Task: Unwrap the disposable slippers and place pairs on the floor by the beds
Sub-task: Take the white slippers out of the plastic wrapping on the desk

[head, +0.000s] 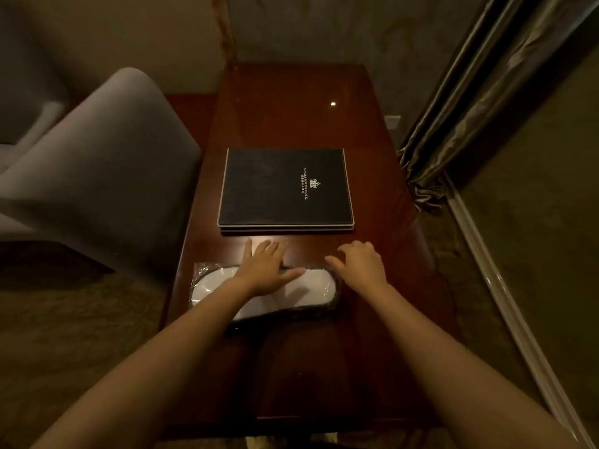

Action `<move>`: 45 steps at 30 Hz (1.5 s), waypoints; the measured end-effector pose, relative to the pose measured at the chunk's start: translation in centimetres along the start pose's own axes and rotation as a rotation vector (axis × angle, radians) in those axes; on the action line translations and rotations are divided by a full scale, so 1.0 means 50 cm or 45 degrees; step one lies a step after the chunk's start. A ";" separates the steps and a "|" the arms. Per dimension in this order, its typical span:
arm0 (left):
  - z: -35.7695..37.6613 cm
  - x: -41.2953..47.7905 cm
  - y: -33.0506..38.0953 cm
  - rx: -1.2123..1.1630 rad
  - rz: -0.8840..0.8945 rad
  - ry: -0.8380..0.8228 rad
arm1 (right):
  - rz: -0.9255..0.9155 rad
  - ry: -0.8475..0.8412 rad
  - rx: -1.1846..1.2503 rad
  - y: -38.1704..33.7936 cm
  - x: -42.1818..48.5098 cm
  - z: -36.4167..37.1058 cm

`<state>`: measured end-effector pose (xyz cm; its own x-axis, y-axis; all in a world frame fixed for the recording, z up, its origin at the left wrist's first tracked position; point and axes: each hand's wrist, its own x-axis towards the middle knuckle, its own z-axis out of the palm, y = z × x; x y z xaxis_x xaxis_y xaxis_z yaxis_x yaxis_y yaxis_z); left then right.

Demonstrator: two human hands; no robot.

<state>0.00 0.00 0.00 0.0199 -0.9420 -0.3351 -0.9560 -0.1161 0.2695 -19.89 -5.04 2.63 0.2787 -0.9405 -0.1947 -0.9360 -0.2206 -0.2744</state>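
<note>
A white disposable slipper pack with dark trim lies flat in clear plastic wrap on the dark wooden table, its length running left to right. My left hand rests flat on top of the pack, fingers spread and pointing away from me. My right hand hovers at the pack's right end with fingers curled downward, fingertips near or touching the wrap. The wrap's loose edge sticks out past the table's left side.
A black hotel folder lies on the table just beyond my hands. A grey armchair stands close on the left. Curtains hang at the right, with carpet below.
</note>
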 end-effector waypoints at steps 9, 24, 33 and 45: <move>0.036 -0.032 0.005 0.297 0.232 -0.217 | 0.151 -0.019 0.186 0.003 -0.026 0.050; 0.008 -0.045 0.007 0.179 0.268 0.083 | 0.142 0.318 0.624 -0.004 -0.032 0.039; -0.055 -0.038 0.010 0.113 0.276 0.176 | 0.757 0.049 1.720 0.009 0.009 -0.012; -0.106 -0.028 0.012 0.008 0.227 0.204 | 0.190 -0.134 1.419 0.020 -0.004 -0.081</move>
<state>0.94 -0.44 5.42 -0.1034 -0.9854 -0.1351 -0.9505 0.0578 0.3054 -21.75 -6.10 6.20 0.2466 -0.8999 -0.3597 -0.2619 0.2954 -0.9188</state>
